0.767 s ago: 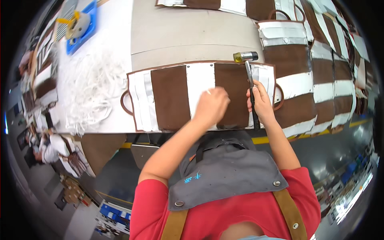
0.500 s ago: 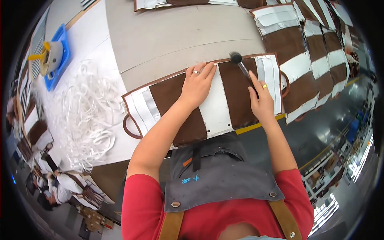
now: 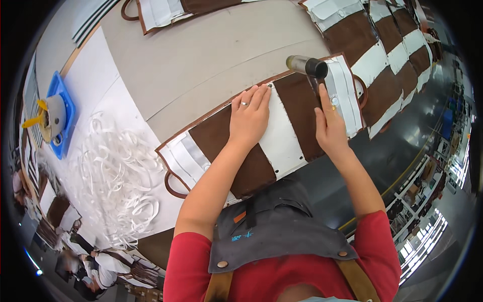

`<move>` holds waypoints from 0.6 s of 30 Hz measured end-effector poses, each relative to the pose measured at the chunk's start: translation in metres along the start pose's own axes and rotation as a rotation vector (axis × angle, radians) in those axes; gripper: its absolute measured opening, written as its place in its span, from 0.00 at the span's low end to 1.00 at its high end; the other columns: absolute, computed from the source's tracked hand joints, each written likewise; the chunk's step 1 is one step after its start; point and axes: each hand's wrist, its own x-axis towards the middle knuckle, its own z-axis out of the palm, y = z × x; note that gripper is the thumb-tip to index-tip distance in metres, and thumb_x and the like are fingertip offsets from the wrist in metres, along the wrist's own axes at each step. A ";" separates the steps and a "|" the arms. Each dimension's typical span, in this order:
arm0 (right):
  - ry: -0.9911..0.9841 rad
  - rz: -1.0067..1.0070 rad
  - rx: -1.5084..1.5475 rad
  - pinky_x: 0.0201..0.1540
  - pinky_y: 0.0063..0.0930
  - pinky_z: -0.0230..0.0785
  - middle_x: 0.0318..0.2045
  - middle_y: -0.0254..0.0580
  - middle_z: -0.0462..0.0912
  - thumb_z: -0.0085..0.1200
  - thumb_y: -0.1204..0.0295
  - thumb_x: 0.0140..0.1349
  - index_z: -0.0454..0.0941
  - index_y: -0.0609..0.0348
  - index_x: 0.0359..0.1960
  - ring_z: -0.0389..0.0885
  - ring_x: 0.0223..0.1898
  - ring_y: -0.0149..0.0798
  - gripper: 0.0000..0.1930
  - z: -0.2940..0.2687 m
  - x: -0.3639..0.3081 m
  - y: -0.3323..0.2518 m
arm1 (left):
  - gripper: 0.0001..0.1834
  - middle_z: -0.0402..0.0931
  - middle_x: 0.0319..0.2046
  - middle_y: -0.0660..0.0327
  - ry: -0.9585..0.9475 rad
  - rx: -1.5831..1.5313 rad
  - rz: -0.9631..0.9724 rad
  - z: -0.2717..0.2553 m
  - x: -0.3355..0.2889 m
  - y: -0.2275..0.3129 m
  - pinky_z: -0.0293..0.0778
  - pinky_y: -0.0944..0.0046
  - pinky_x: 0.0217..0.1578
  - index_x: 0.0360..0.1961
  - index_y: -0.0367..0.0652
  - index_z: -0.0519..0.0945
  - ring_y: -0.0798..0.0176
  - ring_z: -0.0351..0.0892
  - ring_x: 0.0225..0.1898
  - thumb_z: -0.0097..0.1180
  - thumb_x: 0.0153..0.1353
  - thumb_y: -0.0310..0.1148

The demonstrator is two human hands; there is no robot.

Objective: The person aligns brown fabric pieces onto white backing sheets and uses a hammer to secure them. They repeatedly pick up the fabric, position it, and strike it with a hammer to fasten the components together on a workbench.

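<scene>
A long brown and white striped fabric panel [image 3: 201, 123] with brown edging lies slantwise across the table in front of me. It has white pockets and a brown loop handle at each end. My left hand [image 3: 250, 118] rests flat on it, fingers stretched out and close together, the tips beside a small dark dot at the far end of the middle white stripe. More dark dots mark the near end of that stripe. Over the panel's right part, my right hand [image 3: 332, 128] grips a mallet [image 3: 305, 66]. Its two-ended head, black at one end and yellowish at the other, is raised above the fabric.
A tangled heap of white tape [image 3: 118, 181] covers the left of the table. Beyond it a blue tray [image 3: 68, 113] holds a tape roll and something yellow. Similar striped panels [image 3: 349, 32] lie at the far right, another panel [image 3: 166, 12] at the back. People sit lower left.
The mallet's head has turned, showing its side and yellowish end, and sits further right. My view has shifted, so the tray and tape appear lower. My left hand stays on the panel.
</scene>
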 end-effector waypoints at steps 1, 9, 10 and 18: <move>-0.047 0.000 -0.030 0.25 0.41 0.70 0.26 0.52 0.74 0.47 0.73 0.65 0.53 0.44 0.70 0.77 0.22 0.51 0.31 0.009 -0.002 0.003 | 0.18 0.75 0.51 0.66 0.003 -0.011 0.007 -0.001 0.001 0.000 0.63 0.60 0.53 0.47 0.43 0.79 0.64 0.71 0.53 0.56 0.53 0.26; 0.088 0.035 0.103 0.30 0.46 0.70 0.27 0.55 0.76 0.46 0.73 0.65 0.53 0.37 0.69 0.78 0.25 0.56 0.31 0.006 0.011 -0.015 | 0.17 0.75 0.50 0.66 0.008 -0.043 0.012 0.001 0.001 -0.001 0.64 0.59 0.54 0.46 0.42 0.79 0.64 0.72 0.54 0.56 0.52 0.26; 0.010 0.085 0.093 0.31 0.45 0.70 0.27 0.55 0.77 0.45 0.73 0.65 0.54 0.39 0.69 0.77 0.26 0.57 0.31 0.008 0.003 -0.011 | 0.17 0.75 0.50 0.65 0.014 -0.052 0.015 0.001 0.002 -0.001 0.64 0.59 0.54 0.46 0.42 0.79 0.64 0.72 0.54 0.56 0.52 0.26; -0.249 0.539 0.405 0.38 0.30 0.68 0.32 0.52 0.78 0.41 0.73 0.68 0.54 0.48 0.69 0.76 0.29 0.44 0.27 -0.013 0.002 -0.023 | 0.13 0.75 0.47 0.64 -0.022 -0.132 -0.105 -0.034 -0.020 -0.015 0.62 0.59 0.55 0.41 0.44 0.80 0.61 0.72 0.53 0.57 0.52 0.25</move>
